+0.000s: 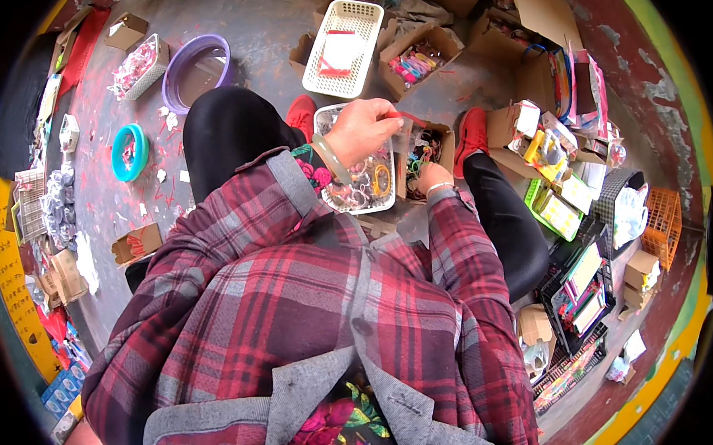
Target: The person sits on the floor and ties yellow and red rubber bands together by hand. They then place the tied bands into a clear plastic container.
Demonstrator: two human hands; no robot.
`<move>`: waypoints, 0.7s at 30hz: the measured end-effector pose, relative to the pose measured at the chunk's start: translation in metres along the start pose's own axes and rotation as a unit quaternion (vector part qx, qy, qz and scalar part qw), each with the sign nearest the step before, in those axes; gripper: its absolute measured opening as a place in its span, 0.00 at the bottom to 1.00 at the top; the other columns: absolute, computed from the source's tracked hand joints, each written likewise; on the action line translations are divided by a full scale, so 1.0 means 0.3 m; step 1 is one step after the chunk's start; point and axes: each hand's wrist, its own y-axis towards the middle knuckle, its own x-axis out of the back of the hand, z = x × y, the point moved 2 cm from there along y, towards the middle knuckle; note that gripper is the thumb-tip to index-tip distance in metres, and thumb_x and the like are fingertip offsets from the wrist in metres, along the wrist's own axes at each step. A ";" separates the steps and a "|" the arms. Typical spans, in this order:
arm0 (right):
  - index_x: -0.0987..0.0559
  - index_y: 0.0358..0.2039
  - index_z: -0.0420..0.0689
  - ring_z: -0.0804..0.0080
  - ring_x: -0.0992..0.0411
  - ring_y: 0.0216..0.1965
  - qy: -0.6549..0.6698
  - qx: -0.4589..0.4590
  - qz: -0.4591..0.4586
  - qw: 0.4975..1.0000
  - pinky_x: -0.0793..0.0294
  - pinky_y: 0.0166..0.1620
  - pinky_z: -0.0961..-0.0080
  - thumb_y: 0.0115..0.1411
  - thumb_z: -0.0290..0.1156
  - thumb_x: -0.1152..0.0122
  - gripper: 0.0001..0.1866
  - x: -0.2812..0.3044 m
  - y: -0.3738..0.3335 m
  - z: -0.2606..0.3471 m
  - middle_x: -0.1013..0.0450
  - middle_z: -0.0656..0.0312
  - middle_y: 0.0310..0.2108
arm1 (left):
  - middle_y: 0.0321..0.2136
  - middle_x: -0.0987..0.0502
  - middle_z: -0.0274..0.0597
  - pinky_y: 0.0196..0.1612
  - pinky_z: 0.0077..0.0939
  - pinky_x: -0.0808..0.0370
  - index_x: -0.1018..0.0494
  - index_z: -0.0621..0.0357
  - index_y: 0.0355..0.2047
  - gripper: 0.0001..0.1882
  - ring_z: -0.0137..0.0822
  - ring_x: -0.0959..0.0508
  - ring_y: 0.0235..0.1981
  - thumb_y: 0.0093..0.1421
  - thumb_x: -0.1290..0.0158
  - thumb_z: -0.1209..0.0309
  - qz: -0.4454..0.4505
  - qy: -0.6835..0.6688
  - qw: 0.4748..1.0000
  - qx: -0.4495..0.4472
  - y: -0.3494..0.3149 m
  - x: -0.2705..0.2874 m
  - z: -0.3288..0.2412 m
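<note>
Plaid sleeves (329, 301) — left hand (363, 130) curled over basket (323, 119).

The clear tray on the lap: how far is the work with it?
Done: the clear tray already holds many small rings. In hand: the left hand pinches a small red piece above it; the right hand reaches into the cardboard box. Left: pieces remain in that box.

The person is sitting over a concrete floor (254, 27), wearing a red plaid shirt. The left hand (363, 130) is hovering, fingers pinched on a small red piece, above a clear plastic tray (358, 192) of small coloured rings, while the right hand (433, 178) is reaching into a cardboard box (426, 148) just beside that tray. A white basket (344, 47), a purple basin (194, 71) and a teal ring (129, 151) are lying well apart on the floor.
</note>
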 end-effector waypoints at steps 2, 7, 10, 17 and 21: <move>0.21 0.27 0.44 0.59 0.27 0.34 0.051 0.002 -0.032 0.998 0.28 0.39 0.66 0.37 0.41 0.36 0.17 -0.008 0.043 -0.033 0.25 0.54 0.29 | 0.23 0.28 0.30 0.28 0.14 0.33 0.28 0.65 0.30 0.07 0.18 0.32 0.25 0.54 0.49 0.73 0.005 0.000 1.000 0.001 0.001 -0.002 -0.003; 0.25 0.22 0.41 0.73 0.30 0.17 0.392 0.005 -0.009 0.920 0.31 0.23 0.78 0.42 0.30 0.41 0.07 0.086 0.039 -0.089 0.27 0.61 0.17 | 0.22 0.27 0.33 0.28 0.17 0.33 0.28 0.66 0.28 0.08 0.20 0.31 0.24 0.53 0.48 0.72 -0.005 -0.009 1.000 -0.012 0.002 0.007 0.011; 0.26 0.29 0.41 0.84 0.33 0.18 0.559 0.007 0.068 0.826 0.35 0.20 0.88 0.48 0.24 0.44 0.06 0.246 -0.049 -0.073 0.27 0.67 0.21 | 0.19 0.26 0.40 0.28 0.23 0.32 0.27 0.66 0.27 0.10 0.26 0.30 0.22 0.51 0.49 0.69 -0.012 -0.001 1.000 -0.021 0.006 0.026 0.015; 0.28 0.35 0.39 0.83 0.32 0.23 0.698 0.146 0.060 0.698 0.33 0.28 0.89 0.53 0.23 0.45 0.08 0.535 -0.315 -0.031 0.27 0.64 0.25 | 0.30 0.25 0.38 0.39 0.18 0.32 0.26 0.63 0.27 0.06 0.23 0.29 0.38 0.53 0.47 0.72 0.176 -0.016 0.984 0.027 -0.013 0.042 -0.063; 0.28 0.36 0.39 0.81 0.31 0.25 0.728 0.219 0.036 0.649 0.32 0.30 0.88 0.53 0.23 0.45 0.08 0.615 -0.434 0.005 0.27 0.63 0.26 | 0.42 0.28 0.45 0.48 0.25 0.36 0.25 0.63 0.27 0.05 0.29 0.38 0.53 0.53 0.47 0.73 0.286 -0.083 0.954 -0.046 -0.045 0.036 -0.116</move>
